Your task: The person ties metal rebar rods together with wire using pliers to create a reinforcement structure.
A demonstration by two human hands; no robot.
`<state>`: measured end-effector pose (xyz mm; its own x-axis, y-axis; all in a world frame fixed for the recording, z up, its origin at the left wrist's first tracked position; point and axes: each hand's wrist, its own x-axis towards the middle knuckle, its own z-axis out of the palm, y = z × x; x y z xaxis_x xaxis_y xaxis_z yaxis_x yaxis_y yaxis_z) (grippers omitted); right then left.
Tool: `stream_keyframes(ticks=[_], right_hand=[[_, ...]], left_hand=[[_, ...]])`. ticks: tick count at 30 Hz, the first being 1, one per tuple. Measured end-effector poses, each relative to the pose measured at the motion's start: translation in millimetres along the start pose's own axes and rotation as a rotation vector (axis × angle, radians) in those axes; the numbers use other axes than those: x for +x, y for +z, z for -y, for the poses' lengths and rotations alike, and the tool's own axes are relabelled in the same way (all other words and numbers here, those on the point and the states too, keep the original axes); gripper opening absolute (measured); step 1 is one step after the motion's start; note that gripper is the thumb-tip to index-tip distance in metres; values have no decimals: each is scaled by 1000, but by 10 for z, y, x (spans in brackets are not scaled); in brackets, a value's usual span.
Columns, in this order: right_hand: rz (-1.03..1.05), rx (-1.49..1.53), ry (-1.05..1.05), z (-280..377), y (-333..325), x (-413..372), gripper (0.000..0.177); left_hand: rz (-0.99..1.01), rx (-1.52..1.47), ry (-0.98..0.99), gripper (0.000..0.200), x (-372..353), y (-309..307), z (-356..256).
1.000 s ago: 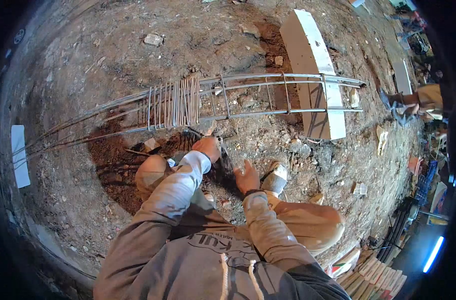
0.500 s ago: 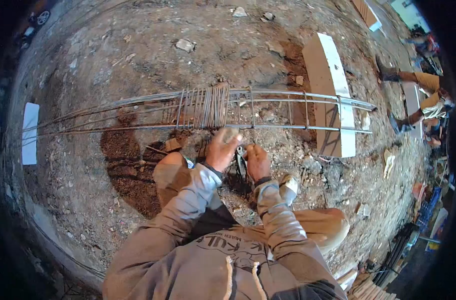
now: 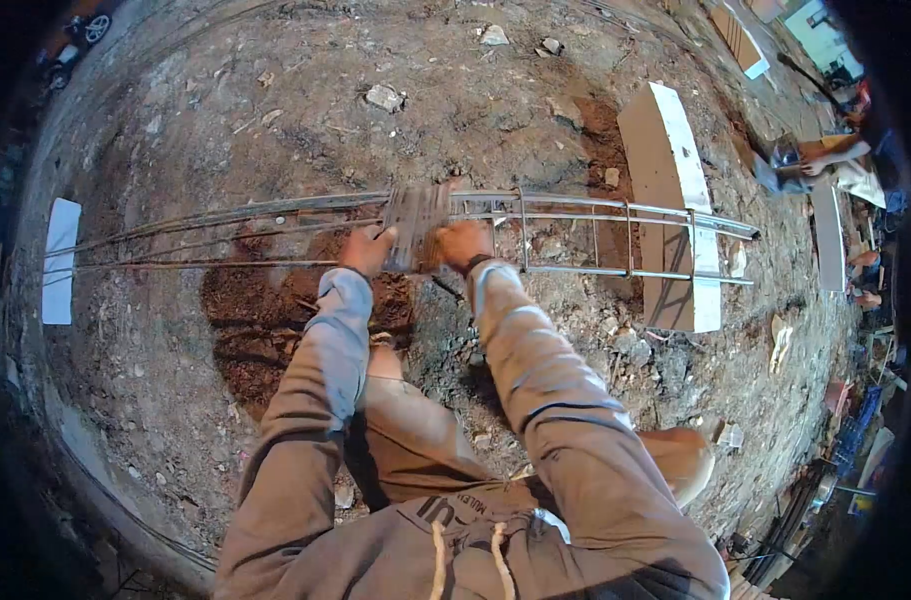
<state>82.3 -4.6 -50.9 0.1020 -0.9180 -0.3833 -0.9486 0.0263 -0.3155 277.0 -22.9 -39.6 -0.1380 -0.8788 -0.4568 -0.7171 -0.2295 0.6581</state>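
Observation:
A long cage of steel reinforcing bars (image 3: 577,211) stretches across the view, raised above the ground. Bunched near its middle is a stack of rebar stirrups (image 3: 416,228), blurred by motion. My left hand (image 3: 367,248) is closed on the left side of this stack, thumb up. On the opposite side, my right hand (image 3: 462,243) grips the stack, its fingers partly hidden. Single stirrups (image 3: 629,240) stand spaced out along the bars to the right.
A white-topped block (image 3: 665,200) supports the bars at the right, another white block (image 3: 61,262) at the left. Stones (image 3: 384,97) lie on the rough dirt. Another person's arm (image 3: 837,154) shows at the far right, near more blocks (image 3: 828,235).
Both hands have moved forward from near my knees onto the stirrup stack, which is now bunched tighter. The pliers seen between my hands are no longer visible.

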Motion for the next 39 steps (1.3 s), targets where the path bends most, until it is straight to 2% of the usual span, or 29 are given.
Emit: stream_keyframes(ticks=[1,2,4,6,7,9,10,12,13,14,16,17,18,20,21,23,26,30,33,36,37,39], right_hand=[[-14,75,1,207,-161,-84,31],[-31,156,-1,411,-244,-120,29],[21,19,-159,733,-71,53,26],[-47,259,9,1100,265,294,28],[-51,268,6,1174,176,241,28],[36,46,-203,1403,-106,55,22],[52,49,-215,1401,35,107,22],[-143,233,87,1222,429,302,22],[-141,125,-64,1023,513,332,23],[-142,21,-212,791,537,321,24],[-247,311,45,783,-224,-298,27],[-245,304,47,674,-169,-266,27],[-256,349,66,565,-75,-223,28],[-266,394,99,457,10,-213,29],[-268,408,128,473,-51,-239,30],[-236,416,171,495,-85,-240,31],[-178,391,298,551,-191,-276,31],[-173,357,302,497,-250,-365,30],[-163,411,302,484,-156,-234,30],[-125,410,262,510,-116,-159,29],[-161,380,243,520,-59,-137,35],[-153,410,253,504,2,-86,36]], left_hand=[[-38,-160,-12,44,-9,-6,106],[-45,-158,-9,44,-26,-76,199],[-312,5,48,42,-79,-284,430],[-301,-59,118,41,-94,-569,798],[-304,-49,120,41,-72,-696,943],[-502,323,-16,44,-115,-879,1165],[-502,325,-37,44,-128,-939,1235],[-365,291,-218,48,-124,-1092,1199],[-565,206,-278,51,-144,-946,1132],[-567,199,-292,51,-208,-804,1055],[-841,212,-247,49,-280,-639,915],[-1040,220,-167,42,9,-350,1399],[-1033,214,-169,42,-186,-390,1077],[-864,257,212,29,-628,-406,384],[-860,254,211,29,-665,-367,232],[-471,4,451,18,-707,-275,49],[-456,263,694,12,-681,-62,-70],[-416,456,731,14,-712,40,-51],[-378,603,565,21,-751,-102,26],[-408,540,658,23,-736,-274,237],[-394,506,693,23,-748,-263,275],[-424,496,676,23,-753,-227,271]])
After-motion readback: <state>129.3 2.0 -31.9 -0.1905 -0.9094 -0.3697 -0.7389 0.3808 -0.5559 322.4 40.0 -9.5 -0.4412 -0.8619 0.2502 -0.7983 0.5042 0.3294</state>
